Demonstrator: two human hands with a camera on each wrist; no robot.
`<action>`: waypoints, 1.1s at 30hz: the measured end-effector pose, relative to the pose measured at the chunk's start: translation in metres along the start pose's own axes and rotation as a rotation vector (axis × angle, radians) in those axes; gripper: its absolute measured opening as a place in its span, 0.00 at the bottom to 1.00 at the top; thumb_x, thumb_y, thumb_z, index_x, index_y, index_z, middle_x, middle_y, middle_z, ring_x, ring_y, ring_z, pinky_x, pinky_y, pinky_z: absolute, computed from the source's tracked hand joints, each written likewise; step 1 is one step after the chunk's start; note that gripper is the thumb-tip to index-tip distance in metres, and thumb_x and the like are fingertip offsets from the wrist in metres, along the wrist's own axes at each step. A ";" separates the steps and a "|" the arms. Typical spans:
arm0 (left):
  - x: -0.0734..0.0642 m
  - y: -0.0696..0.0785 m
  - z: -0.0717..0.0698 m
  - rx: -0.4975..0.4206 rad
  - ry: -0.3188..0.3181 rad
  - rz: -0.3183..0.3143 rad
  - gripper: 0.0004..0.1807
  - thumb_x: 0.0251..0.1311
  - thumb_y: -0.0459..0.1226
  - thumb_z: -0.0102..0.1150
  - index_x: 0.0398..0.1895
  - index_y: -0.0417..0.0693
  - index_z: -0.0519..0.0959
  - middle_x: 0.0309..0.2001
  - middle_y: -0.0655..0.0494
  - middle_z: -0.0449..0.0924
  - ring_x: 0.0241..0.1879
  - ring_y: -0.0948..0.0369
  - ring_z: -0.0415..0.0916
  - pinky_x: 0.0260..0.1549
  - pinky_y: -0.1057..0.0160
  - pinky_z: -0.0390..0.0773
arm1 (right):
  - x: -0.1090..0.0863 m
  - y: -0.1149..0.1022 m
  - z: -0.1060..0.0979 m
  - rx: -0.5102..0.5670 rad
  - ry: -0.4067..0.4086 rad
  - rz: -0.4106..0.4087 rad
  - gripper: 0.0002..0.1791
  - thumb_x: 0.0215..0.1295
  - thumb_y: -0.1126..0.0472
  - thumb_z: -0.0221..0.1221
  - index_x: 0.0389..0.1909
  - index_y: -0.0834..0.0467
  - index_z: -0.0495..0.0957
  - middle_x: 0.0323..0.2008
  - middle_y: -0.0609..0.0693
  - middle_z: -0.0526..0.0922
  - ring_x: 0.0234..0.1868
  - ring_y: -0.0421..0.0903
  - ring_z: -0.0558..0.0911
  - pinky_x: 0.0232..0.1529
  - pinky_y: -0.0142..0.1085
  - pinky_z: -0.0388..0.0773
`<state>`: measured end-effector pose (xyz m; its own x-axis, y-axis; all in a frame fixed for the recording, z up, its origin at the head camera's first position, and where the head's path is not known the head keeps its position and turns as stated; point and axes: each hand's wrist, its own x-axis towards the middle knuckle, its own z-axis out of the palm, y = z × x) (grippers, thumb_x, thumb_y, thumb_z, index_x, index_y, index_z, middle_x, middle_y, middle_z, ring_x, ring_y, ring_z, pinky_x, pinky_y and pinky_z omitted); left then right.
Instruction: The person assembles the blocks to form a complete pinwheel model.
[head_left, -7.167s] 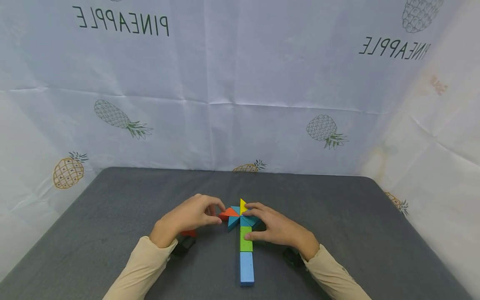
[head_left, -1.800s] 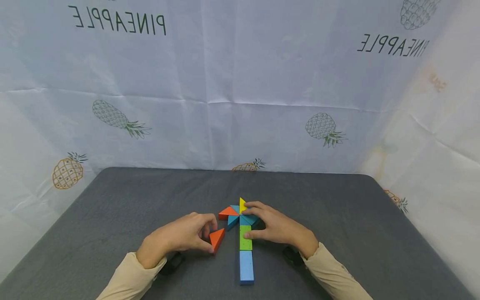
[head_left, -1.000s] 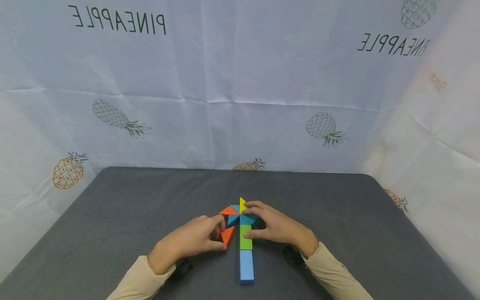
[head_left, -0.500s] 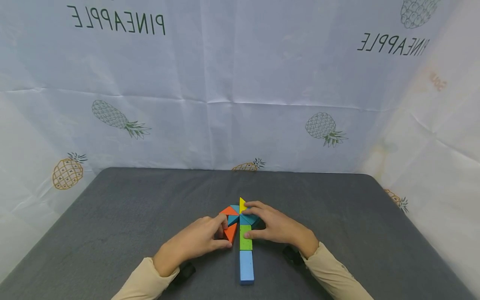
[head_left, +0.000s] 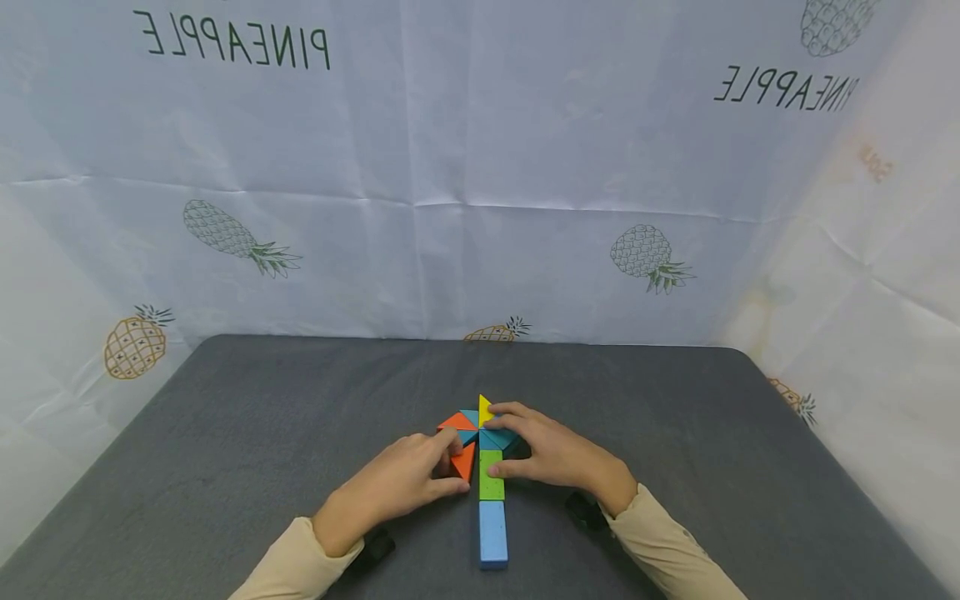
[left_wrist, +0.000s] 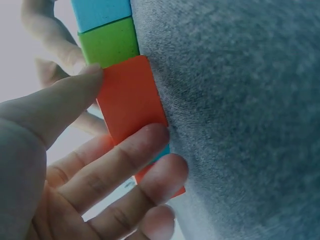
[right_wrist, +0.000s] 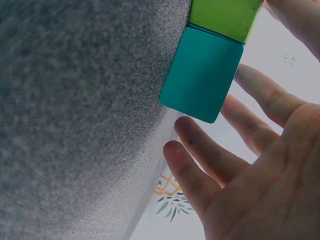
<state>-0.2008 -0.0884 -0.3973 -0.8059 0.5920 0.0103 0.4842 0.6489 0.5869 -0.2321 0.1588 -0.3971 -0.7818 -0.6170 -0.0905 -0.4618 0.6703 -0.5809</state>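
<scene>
My left hand [head_left: 397,479] pinches an orange triangular block [head_left: 464,463] between thumb and fingers. In the left wrist view the held orange block [left_wrist: 131,95] shows a broad side, its end right at the green block [left_wrist: 110,42]. Several triangular blocks form a pinwheel: an orange triangle [head_left: 456,421] on the left, a yellow triangle [head_left: 483,410] at the top, and blue and teal ones between. My right hand [head_left: 558,450] rests over the pinwheel's right side, its thumb at the green block's edge and its fingertips by the yellow triangle. It partly hides the teal triangle [right_wrist: 202,75].
Below the pinwheel, the green block and a light blue block [head_left: 492,533] stand in a straight column toward me. All of it lies on a dark grey table [head_left: 637,383]. Behind hangs a white cloth [head_left: 442,125] printed with pineapples.
My left hand first withdrew from the pinwheel's left orange triangle, then brought another orange triangle rightward to just under the pinwheel, left of the green block. My right hand has stayed put.
</scene>
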 end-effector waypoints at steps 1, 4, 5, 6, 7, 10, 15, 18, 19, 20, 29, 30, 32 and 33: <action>0.000 0.000 0.000 0.002 0.003 0.006 0.17 0.61 0.46 0.67 0.47 0.48 0.75 0.25 0.66 0.77 0.21 0.73 0.69 0.24 0.71 0.71 | 0.000 0.000 0.000 -0.001 0.000 0.001 0.36 0.62 0.37 0.63 0.68 0.48 0.71 0.74 0.46 0.62 0.73 0.53 0.65 0.68 0.54 0.67; 0.001 -0.001 0.001 0.015 0.013 0.023 0.17 0.62 0.45 0.67 0.48 0.48 0.76 0.25 0.66 0.77 0.21 0.73 0.69 0.25 0.71 0.72 | 0.000 0.000 0.000 -0.003 -0.001 0.004 0.36 0.62 0.37 0.63 0.68 0.48 0.71 0.74 0.46 0.62 0.73 0.53 0.65 0.68 0.55 0.67; 0.002 -0.001 0.002 0.019 0.016 0.029 0.17 0.62 0.44 0.67 0.48 0.48 0.76 0.25 0.66 0.77 0.22 0.74 0.69 0.25 0.71 0.72 | 0.000 -0.001 0.000 -0.003 -0.001 0.005 0.36 0.62 0.37 0.63 0.68 0.48 0.71 0.74 0.46 0.62 0.74 0.53 0.64 0.68 0.55 0.67; 0.002 -0.001 0.002 0.022 0.019 0.033 0.17 0.62 0.44 0.67 0.48 0.48 0.77 0.26 0.66 0.78 0.22 0.74 0.69 0.25 0.71 0.72 | 0.000 -0.001 0.000 -0.003 -0.001 0.005 0.36 0.62 0.37 0.63 0.68 0.48 0.71 0.74 0.46 0.62 0.74 0.53 0.64 0.68 0.55 0.67; 0.002 -0.001 0.003 0.026 0.023 0.035 0.17 0.62 0.44 0.67 0.49 0.48 0.77 0.26 0.66 0.78 0.22 0.74 0.69 0.25 0.71 0.72 | 0.000 -0.001 0.000 -0.002 -0.002 0.004 0.36 0.62 0.37 0.63 0.68 0.49 0.71 0.74 0.46 0.62 0.74 0.53 0.64 0.68 0.55 0.67; 0.002 -0.001 0.004 0.036 0.033 0.038 0.17 0.62 0.44 0.66 0.49 0.47 0.77 0.27 0.65 0.79 0.23 0.74 0.69 0.25 0.71 0.72 | 0.000 0.000 0.000 0.001 -0.002 -0.003 0.36 0.62 0.37 0.63 0.68 0.49 0.71 0.74 0.47 0.62 0.74 0.53 0.64 0.67 0.55 0.68; 0.003 -0.001 0.007 0.064 0.062 0.034 0.17 0.61 0.45 0.67 0.48 0.48 0.77 0.27 0.64 0.80 0.23 0.75 0.69 0.25 0.71 0.72 | 0.001 0.000 0.000 -0.001 -0.003 -0.009 0.36 0.63 0.37 0.62 0.68 0.50 0.71 0.74 0.48 0.62 0.74 0.54 0.64 0.67 0.55 0.67; 0.004 0.000 0.007 0.072 0.075 0.033 0.17 0.61 0.45 0.67 0.48 0.47 0.77 0.27 0.64 0.79 0.23 0.74 0.69 0.26 0.71 0.72 | 0.000 0.000 0.000 -0.006 -0.001 -0.010 0.36 0.63 0.37 0.62 0.68 0.50 0.71 0.74 0.48 0.62 0.73 0.54 0.65 0.67 0.55 0.68; 0.004 0.000 0.006 0.075 0.080 0.032 0.17 0.61 0.44 0.67 0.48 0.47 0.77 0.27 0.64 0.79 0.23 0.74 0.69 0.26 0.71 0.72 | 0.000 0.000 -0.001 -0.007 0.001 -0.012 0.36 0.63 0.37 0.62 0.67 0.50 0.71 0.74 0.48 0.62 0.73 0.54 0.65 0.67 0.55 0.68; 0.004 0.000 0.006 0.080 0.087 0.031 0.17 0.61 0.44 0.67 0.48 0.48 0.77 0.27 0.65 0.79 0.24 0.74 0.69 0.26 0.71 0.72 | 0.000 0.000 -0.001 -0.008 0.001 -0.014 0.36 0.63 0.37 0.62 0.67 0.50 0.71 0.74 0.49 0.62 0.73 0.54 0.65 0.67 0.55 0.68; 0.001 0.002 0.003 0.142 0.181 -0.002 0.13 0.59 0.39 0.69 0.41 0.49 0.74 0.28 0.62 0.79 0.24 0.70 0.72 0.24 0.69 0.71 | 0.001 -0.001 -0.001 -0.008 -0.001 -0.007 0.36 0.63 0.37 0.62 0.67 0.51 0.72 0.74 0.49 0.62 0.73 0.54 0.65 0.67 0.56 0.67; 0.001 0.002 0.004 0.147 0.187 -0.004 0.13 0.59 0.38 0.69 0.40 0.49 0.74 0.29 0.61 0.80 0.24 0.69 0.72 0.24 0.69 0.71 | 0.001 -0.001 -0.001 -0.009 -0.003 -0.004 0.36 0.63 0.37 0.62 0.67 0.50 0.72 0.74 0.48 0.62 0.73 0.54 0.65 0.67 0.55 0.67; 0.002 0.003 0.005 0.159 0.196 -0.006 0.13 0.58 0.37 0.69 0.40 0.49 0.74 0.29 0.61 0.81 0.25 0.68 0.74 0.24 0.69 0.72 | 0.001 -0.001 -0.001 -0.009 -0.003 0.000 0.36 0.62 0.37 0.62 0.68 0.50 0.72 0.74 0.47 0.62 0.73 0.53 0.65 0.68 0.55 0.67; 0.002 0.003 0.006 0.162 0.199 -0.004 0.12 0.58 0.37 0.69 0.40 0.49 0.75 0.29 0.61 0.81 0.25 0.68 0.74 0.24 0.69 0.72 | 0.001 -0.001 -0.001 -0.010 -0.003 -0.001 0.36 0.62 0.37 0.62 0.68 0.49 0.72 0.74 0.47 0.62 0.73 0.53 0.65 0.67 0.55 0.67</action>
<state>-0.1989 -0.0827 -0.4002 -0.8513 0.4939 0.1772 0.5164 0.7286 0.4500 -0.2329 0.1581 -0.3963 -0.7801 -0.6188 -0.0921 -0.4666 0.6736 -0.5732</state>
